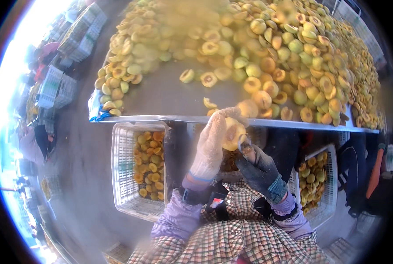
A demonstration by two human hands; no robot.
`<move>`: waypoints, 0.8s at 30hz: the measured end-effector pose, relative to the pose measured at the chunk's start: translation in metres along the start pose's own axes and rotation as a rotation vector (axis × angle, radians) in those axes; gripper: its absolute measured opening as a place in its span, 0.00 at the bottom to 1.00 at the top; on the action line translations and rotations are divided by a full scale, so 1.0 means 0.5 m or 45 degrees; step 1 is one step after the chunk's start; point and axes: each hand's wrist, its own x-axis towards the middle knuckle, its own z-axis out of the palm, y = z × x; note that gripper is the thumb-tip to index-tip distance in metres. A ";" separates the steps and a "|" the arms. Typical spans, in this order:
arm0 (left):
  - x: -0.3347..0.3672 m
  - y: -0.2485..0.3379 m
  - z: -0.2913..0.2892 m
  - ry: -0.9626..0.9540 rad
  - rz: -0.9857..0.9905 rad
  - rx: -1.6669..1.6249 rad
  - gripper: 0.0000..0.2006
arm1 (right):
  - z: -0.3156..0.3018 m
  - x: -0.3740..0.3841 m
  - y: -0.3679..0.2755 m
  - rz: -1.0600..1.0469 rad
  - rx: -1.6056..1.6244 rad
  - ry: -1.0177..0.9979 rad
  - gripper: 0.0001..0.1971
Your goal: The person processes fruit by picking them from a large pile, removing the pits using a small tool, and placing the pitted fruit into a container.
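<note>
Checked cloth (236,235) of the wearer's garment fills six o'clock, closest of all, with purple sleeves (179,218) reaching up from it on both sides. Just off the middle, toward three o'clock, a pale yellow fruit (232,134) sits in the left hand (210,147), which wears a whitish glove and is partly closed, its fingers and thumb curled around the fruit's far and near sides. At the fruit's four o'clock comes the right hand (261,169), in a dark glove with a teal cuff; it is folded around a small loop-tipped tool (242,141), whose thin curved end meets the fruit. How much of the handle lies inside that fist cannot be told. Both hands work just on the near side of the metal-edged table (161,94), whose front rim crosses beyond them. On its top, a great heap of halved fruit (313,57) spreads through one and two o'clock, and a smaller pile (124,72) lies at ten. Toward twelve, a couple of loose halves (209,79) rest on bare surface, with a thin slice (209,103) nearer the rim. Below the table, a white basket (121,185) holds orange-yellow halves at eight o'clock, and another basket (331,189) holds yellowish ones at four. Stacked pale crates (83,37) stand farther off at ten.
</note>
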 end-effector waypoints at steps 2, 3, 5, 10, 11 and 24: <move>-0.007 0.003 0.009 -0.048 0.042 0.083 0.25 | 0.005 -0.004 -0.001 -0.105 0.007 0.045 0.17; -0.009 0.005 0.011 -0.074 0.059 0.141 0.25 | 0.006 -0.005 -0.002 -0.161 0.007 0.065 0.17; -0.014 0.008 0.016 -0.125 0.097 0.258 0.25 | 0.004 -0.008 -0.004 -0.211 0.013 0.042 0.16; -0.027 0.005 0.044 -0.053 0.093 0.187 0.24 | 0.015 -0.017 -0.013 -0.293 -0.115 0.061 0.13; -0.028 0.005 0.050 -0.014 0.067 0.173 0.24 | 0.014 -0.019 -0.011 -0.287 -0.073 0.064 0.13; -0.007 0.003 0.081 -0.064 -0.041 0.043 0.28 | 0.014 -0.021 0.029 -0.327 0.178 0.125 0.06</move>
